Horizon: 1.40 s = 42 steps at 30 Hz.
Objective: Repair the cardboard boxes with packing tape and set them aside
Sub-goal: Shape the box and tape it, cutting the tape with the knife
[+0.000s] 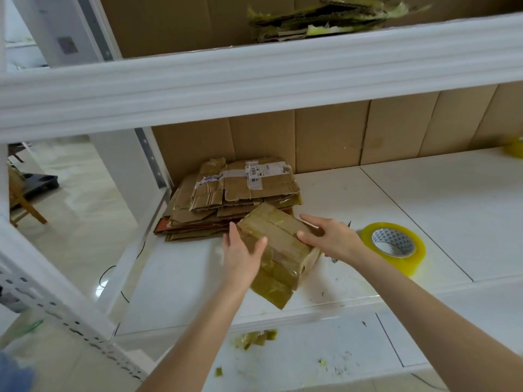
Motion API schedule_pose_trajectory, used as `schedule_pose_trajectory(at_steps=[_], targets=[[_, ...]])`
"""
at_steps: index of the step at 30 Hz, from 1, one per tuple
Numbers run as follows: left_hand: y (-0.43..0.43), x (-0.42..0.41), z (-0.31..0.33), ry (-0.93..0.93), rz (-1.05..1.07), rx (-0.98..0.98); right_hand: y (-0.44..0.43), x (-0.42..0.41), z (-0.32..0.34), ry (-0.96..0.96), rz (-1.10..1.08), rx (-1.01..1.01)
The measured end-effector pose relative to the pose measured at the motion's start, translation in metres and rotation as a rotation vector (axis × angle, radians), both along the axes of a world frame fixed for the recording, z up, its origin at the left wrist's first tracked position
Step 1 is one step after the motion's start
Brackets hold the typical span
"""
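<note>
A flattened, heavily taped cardboard box (278,250) lies tilted on the white shelf (424,199), its far end near the stack. My left hand (243,253) holds its left edge, thumb over the top face. My right hand (329,236) grips its right side with fingers laid over the top. Behind it sits a stack of flattened cardboard boxes (237,196) with old tape and a shipping label. A roll of yellowish packing tape (394,247) lies flat just right of my right hand.
A dark pointed tool tip (349,222) pokes out behind my right hand. Cardboard lines the shelf's back wall (325,137). The upper shelf (254,77) holds torn cardboard scraps (319,19). Tape scraps (254,339) litter the lower shelf. A yellow object (516,148) sits far right.
</note>
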<state>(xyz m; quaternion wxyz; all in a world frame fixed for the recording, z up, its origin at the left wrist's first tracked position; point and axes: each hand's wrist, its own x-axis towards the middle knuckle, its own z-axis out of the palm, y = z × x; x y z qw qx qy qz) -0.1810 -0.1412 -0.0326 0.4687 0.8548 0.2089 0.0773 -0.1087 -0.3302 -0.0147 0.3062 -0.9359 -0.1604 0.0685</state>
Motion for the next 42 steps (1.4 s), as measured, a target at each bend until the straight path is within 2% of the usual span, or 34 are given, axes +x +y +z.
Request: schedule_pose_trajectory(at_steps=[3, 5, 7, 11, 13, 17, 20, 25, 28, 32, 34, 36, 39, 42], targets=[[-0.012, -0.01, -0.002, -0.052, -0.087, -0.264, -0.01, -0.01, 0.003, 0.096, 0.128, 0.01], [-0.011, -0.004, 0.003, -0.06, -0.139, -0.251, -0.018, -0.018, 0.005, 0.164, 0.194, 0.052], [-0.011, 0.004, 0.01, -0.053, -0.171, -0.223, -0.018, -0.023, 0.002, 0.119, 0.18, 0.057], [-0.012, 0.013, 0.01, -0.005, -0.242, -0.152, -0.003, -0.027, -0.008, -0.109, 0.103, -0.221], [-0.013, 0.01, 0.005, -0.043, -0.275, -0.025, 0.001, -0.026, -0.011, -0.136, 0.059, -0.24], [-0.022, 0.005, -0.003, -0.218, -0.452, 0.538, 0.011, -0.02, -0.014, -0.19, 0.05, -0.245], [-0.024, 0.008, -0.008, -0.189, -0.527, 0.71, 0.012, -0.015, -0.015, -0.189, 0.066, -0.237], [-0.033, 0.008, -0.014, -0.092, -0.422, 0.954, -0.008, -0.015, -0.019, -0.114, 0.081, -0.148], [-0.044, 0.006, -0.012, -0.079, -0.345, 0.976, -0.048, -0.009, -0.021, -0.136, -0.143, -0.141], [-0.058, -0.001, -0.006, -0.109, -0.229, 1.008, -0.106, -0.006, -0.032, -0.116, -0.266, -0.501], [-0.065, -0.004, -0.004, -0.126, -0.178, 0.988, -0.121, -0.007, -0.039, -0.107, -0.252, -0.556], [-0.069, -0.007, -0.002, -0.129, -0.141, 0.948, -0.13, -0.007, -0.043, -0.182, -0.2, -0.57], [-0.073, -0.011, -0.001, -0.138, -0.114, 0.899, -0.138, -0.009, -0.037, -0.272, -0.15, -0.493], [-0.076, -0.015, -0.002, -0.125, -0.096, 0.886, -0.144, -0.012, -0.022, -0.265, -0.144, -0.194]])
